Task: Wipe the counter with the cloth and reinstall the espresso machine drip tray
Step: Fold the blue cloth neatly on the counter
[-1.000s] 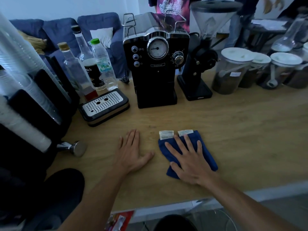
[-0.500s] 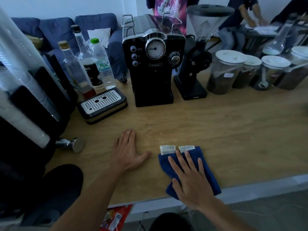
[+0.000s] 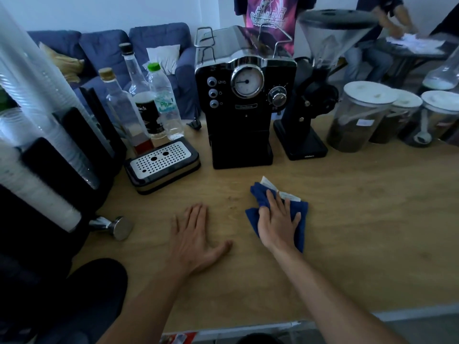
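right hand (image 3: 277, 225) has pushed cloth (image 3: 301, 219) away from the surface's (image 3: 360, 232) near edge, fingers spread flat on it. left hand (image 3: 192, 240) flat, open. drip tray (image 3: 162, 163) near left edge.

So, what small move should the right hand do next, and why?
Probably push the blue cloth forward toward the espresso machine. The right hand lies flat on it, a bare strip of counter remains before the machine's base, and the drip tray sits apart, not yet reinstalled.
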`<state>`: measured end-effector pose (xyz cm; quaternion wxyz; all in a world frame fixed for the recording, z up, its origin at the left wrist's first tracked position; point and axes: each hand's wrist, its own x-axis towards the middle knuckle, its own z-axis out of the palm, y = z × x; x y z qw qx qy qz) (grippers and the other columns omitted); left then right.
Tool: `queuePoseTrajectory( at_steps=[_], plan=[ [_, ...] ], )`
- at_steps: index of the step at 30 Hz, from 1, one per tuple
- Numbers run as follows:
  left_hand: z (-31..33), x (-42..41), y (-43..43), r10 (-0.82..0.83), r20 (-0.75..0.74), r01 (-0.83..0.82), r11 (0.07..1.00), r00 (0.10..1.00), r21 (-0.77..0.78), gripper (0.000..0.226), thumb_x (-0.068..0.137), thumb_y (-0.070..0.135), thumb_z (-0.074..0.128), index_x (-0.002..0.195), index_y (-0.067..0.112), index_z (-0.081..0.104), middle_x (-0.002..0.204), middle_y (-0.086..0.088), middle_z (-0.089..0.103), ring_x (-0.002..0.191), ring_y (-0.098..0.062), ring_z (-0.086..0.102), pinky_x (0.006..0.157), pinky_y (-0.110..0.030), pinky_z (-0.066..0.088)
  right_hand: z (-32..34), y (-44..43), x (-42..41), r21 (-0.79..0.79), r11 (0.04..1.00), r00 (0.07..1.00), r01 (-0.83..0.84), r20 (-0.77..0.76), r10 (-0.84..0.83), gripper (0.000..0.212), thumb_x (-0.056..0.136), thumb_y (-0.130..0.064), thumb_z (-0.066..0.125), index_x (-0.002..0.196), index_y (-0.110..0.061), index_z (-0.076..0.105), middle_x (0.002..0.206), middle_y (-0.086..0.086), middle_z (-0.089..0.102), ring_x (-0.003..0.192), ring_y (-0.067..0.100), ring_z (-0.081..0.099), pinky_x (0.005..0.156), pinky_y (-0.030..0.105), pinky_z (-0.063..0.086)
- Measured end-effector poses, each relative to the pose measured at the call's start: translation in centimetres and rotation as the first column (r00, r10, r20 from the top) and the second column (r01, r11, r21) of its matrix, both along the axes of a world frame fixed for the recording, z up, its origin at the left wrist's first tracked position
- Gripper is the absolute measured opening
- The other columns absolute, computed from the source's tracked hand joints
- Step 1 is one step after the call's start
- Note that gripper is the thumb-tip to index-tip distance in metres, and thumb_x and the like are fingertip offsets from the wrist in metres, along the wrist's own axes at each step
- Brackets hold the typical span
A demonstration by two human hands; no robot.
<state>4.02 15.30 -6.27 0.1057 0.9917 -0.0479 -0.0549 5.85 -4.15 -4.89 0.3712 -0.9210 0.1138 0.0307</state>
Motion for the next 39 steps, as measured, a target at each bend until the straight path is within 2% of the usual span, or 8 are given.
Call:
queuePoseTrajectory(
  at_steps=[8,11,14,17,21,33,35,39],
  plan=[
    [0.0,0.4,0.2,-0.015,-0.012,0.015,1.000,1.000,0.024,0.116,0.065,0.091,0.022,0.151,0.021,-0.012,0.159,0.004,-0.018,0.144,-0.014,-0.019,0.117,-0.046,-0.010,0.2,2.1,8.1,-0.084,0.992,0.995,-0.095,-0.016,0.094,0.053,0.097,-0.033,0.020,0.149,-0.025,0.012,0.159,-0.001,0.004,0.145,0.020,-0.008,0.113,0.051,-0.014],
    [0.2,0.9,0.2,-0.026,-0.015,0.027,0.999,1.000,0.026,0.117,0.062,0.093,0.015,0.150,0.021,-0.013,0.159,0.003,-0.019,0.142,-0.012,-0.022,0.116,-0.044,-0.014,0.0,2.7,9.4,-0.230,0.954,0.981,-0.193,-0.055,0.185,0.054,0.096,-0.037,0.017,0.149,-0.028,0.008,0.159,-0.003,-0.002,0.145,0.023,-0.013,0.112,0.053,-0.014],
    [0.1,1.1,0.5,-0.039,-0.023,0.040,0.998,0.999,0.042,0.116,0.063,0.092,0.014,0.150,0.020,-0.014,0.159,0.002,-0.020,0.143,-0.013,-0.022,0.116,-0.043,-0.015,-0.5,2.6,9.2,-0.388,0.848,0.931,-0.362,-0.113,0.346,0.055,0.096,-0.041,0.016,0.149,-0.032,0.002,0.159,-0.003,-0.010,0.143,0.027,-0.019,0.110,0.057,-0.015],
    [0.0,0.8,0.6,-0.059,-0.051,0.061,0.997,0.997,0.043,0.115,0.065,0.090,0.015,0.150,0.019,-0.016,0.158,0.001,-0.022,0.143,-0.014,-0.022,0.116,-0.042,-0.015,-1.0,1.7,7.9,-0.481,0.715,0.849,-0.508,-0.140,0.509,0.056,0.096,-0.043,0.017,0.148,-0.036,-0.003,0.158,-0.005,-0.015,0.143,0.025,-0.021,0.112,0.058,-0.012],
    [-0.4,0.2,1.3,-0.086,-0.042,0.087,0.996,0.995,0.027,0.111,0.069,0.086,0.016,0.150,0.017,-0.013,0.159,-0.001,-0.017,0.145,-0.014,-0.016,0.118,-0.037,-0.010,-1.1,0.7,5.0,-0.504,0.647,0.795,-0.572,-0.147,0.588,0.057,0.096,-0.044,0.019,0.147,-0.037,-0.006,0.157,-0.006,-0.018,0.142,0.023,-0.022,0.113,0.057,-0.012],
    [-0.3,-2.7,1.5,-0.005,0.053,0.007,1.000,0.999,-0.023,0.102,0.074,0.076,0.026,0.152,0.014,0.004,0.161,-0.005,0.004,0.146,-0.019,0.002,0.116,-0.034,0.002,-1.0,-1.5,-8.6,-0.509,0.676,0.812,-0.533,-0.082,0.578,0.063,0.086,-0.050,0.008,0.146,-0.038,-0.008,0.155,-0.008,-0.019,0.143,0.022,-0.022,0.110,0.048,-0.017],
    [-0.4,-2.8,1.6,0.027,0.063,-0.026,0.999,0.998,-0.029,0.109,0.068,0.082,0.023,0.152,0.015,0.005,0.161,-0.005,0.004,0.146,-0.020,0.000,0.116,-0.038,0.000,-1.5,-1.6,-10.8,-0.511,0.701,0.827,-0.498,-0.035,0.561,0.063,0.088,-0.050,0.013,0.147,-0.037,-0.002,0.156,-0.007,-0.012,0.144,0.024,-0.016,0.112,0.046,-0.016],
    [-0.6,-2.4,2.0,0.071,0.002,-0.071,0.997,0.998,0.003,0.119,0.058,0.090,0.018,0.151,0.018,-0.003,0.161,-0.003,-0.005,0.147,-0.020,-0.009,0.117,-0.047,-0.007,-2.5,-1.3,-14.4,-0.543,0.713,0.858,-0.444,-0.027,0.514,0.062,0.087,-0.045,0.035,0.146,-0.027,0.027,0.154,0.000,0.027,0.141,0.023,0.015,0.108,0.045,0.003]
  ],
)
